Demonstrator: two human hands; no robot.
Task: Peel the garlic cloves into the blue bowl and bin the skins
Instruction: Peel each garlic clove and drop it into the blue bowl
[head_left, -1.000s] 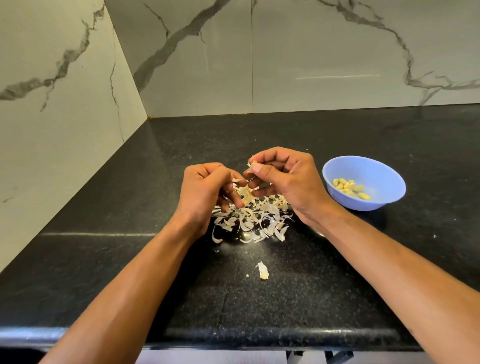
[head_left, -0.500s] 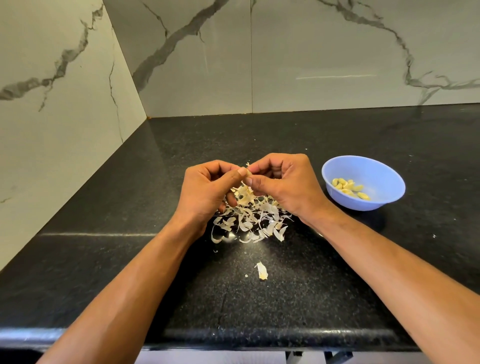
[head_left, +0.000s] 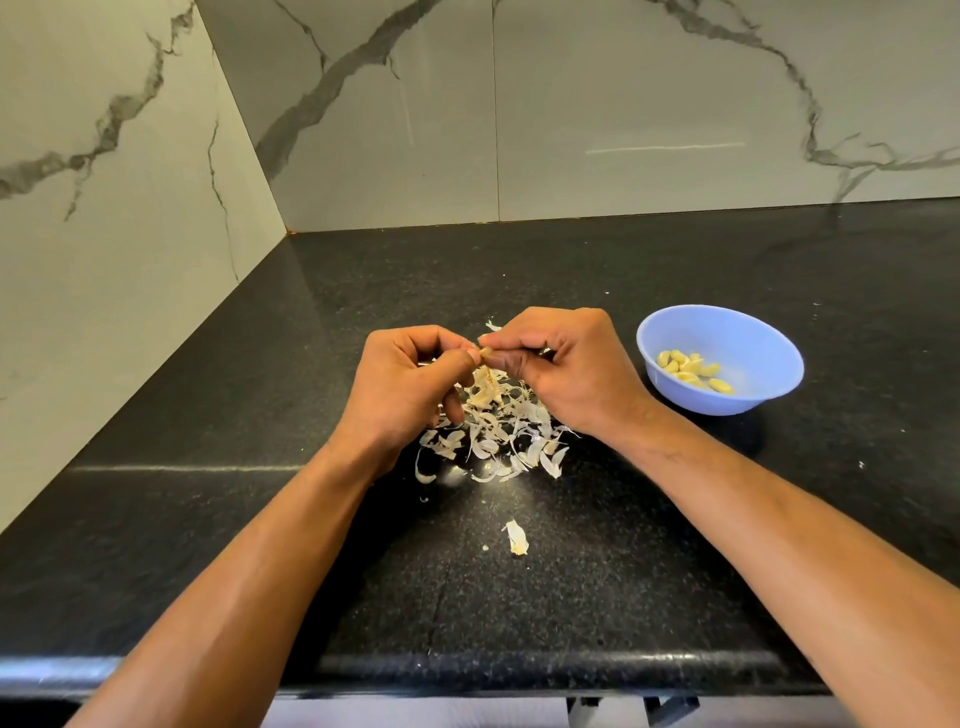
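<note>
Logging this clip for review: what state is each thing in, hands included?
Left hand: fingers curled, pinching the small garlic clove.
Right hand: pinching the same clove from the other side.
Round blue plastic bowl: upright, holding several peeled yellow cloves.
Heap of papery white garlic skins: loose on the black speckled stone counter, not binned.
Single stray skin: apart, nearer the counter edge.

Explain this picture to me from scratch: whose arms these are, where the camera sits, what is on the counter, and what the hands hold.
No machine here: a person wears a camera on the head, looking down at their own arms. The left hand and right hand meet above a black counter and pinch a small garlic clove between their fingertips. Below them lies a pile of skins, with one stray skin nearer the camera. On the right stands a blue bowl holding peeled cloves.
</note>
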